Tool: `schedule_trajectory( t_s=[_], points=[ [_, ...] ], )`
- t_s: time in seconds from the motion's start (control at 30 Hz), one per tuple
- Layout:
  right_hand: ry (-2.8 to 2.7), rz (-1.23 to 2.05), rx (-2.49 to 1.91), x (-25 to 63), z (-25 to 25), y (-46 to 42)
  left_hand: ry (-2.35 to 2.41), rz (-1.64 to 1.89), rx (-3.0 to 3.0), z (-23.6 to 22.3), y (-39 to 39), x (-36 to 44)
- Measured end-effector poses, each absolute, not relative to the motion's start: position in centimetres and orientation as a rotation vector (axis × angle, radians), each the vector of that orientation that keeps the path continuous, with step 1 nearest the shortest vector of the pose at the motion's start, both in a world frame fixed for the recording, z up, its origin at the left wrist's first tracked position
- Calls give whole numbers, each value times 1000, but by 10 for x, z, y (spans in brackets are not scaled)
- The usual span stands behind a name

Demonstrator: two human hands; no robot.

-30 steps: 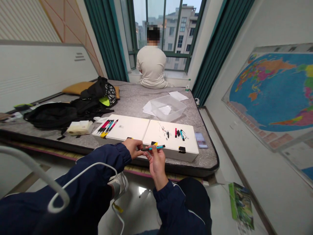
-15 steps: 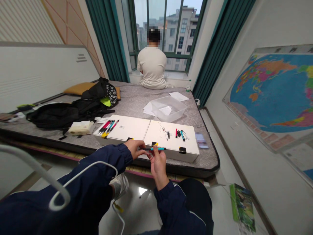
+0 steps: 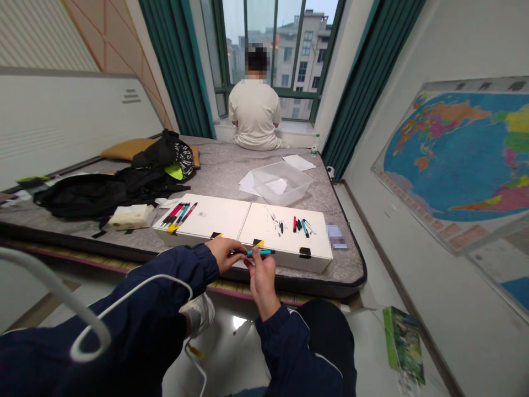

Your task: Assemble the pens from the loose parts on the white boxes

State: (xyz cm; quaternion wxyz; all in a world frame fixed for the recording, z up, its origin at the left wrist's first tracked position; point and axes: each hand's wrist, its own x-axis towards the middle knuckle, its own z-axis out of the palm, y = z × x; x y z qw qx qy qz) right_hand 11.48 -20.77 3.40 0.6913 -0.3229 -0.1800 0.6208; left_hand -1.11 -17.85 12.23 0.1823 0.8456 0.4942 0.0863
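Observation:
A blue and black pen (image 3: 264, 252) lies level between my two hands, just in front of the white boxes. My left hand (image 3: 226, 254) is closed on its black end. With thumb and fingers, my right hand (image 3: 262, 274) pinches the blue barrel. On the right-hand white box (image 3: 264, 229) lie several loose pen parts: a red barrel (image 3: 295, 224), blue pieces (image 3: 305, 227), black pieces and small bits (image 3: 281, 226). A row of whole pens (image 3: 180, 215) in red, blue and black rests on the left-hand white box (image 3: 225, 212).
Behind the boxes sits a clear plastic bin (image 3: 283, 184) with paper sheets (image 3: 300, 162) around it. A tissue pack (image 3: 131, 216) and black backpack (image 3: 82, 193) are at left. A person (image 3: 254, 113) sits by the window, facing away. A white cable (image 3: 151, 284) crosses my left sleeve.
My left hand has closed in along the pen's black end, so less of it shows. The view has shifted slightly to the right. The seated person's arms have moved a little.

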Motion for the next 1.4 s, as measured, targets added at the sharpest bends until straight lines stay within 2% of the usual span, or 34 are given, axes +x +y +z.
schedule_trajectory(
  t_s=[0.47,0.73,1.03,1.4],
  points=[
    [-421,1456,-645,111,37,-214,1409,199,2420,123,-178,-8],
    [-590,1509,-602,127,47,-212,1330,370,2239,127,-169,-21],
    [-706,1424,-657,135,45,-206,1206,209,2261,111,-163,-29],
    [-542,1408,-702,126,38,-204,1427,54,2206,132,-171,-16]
  ],
)
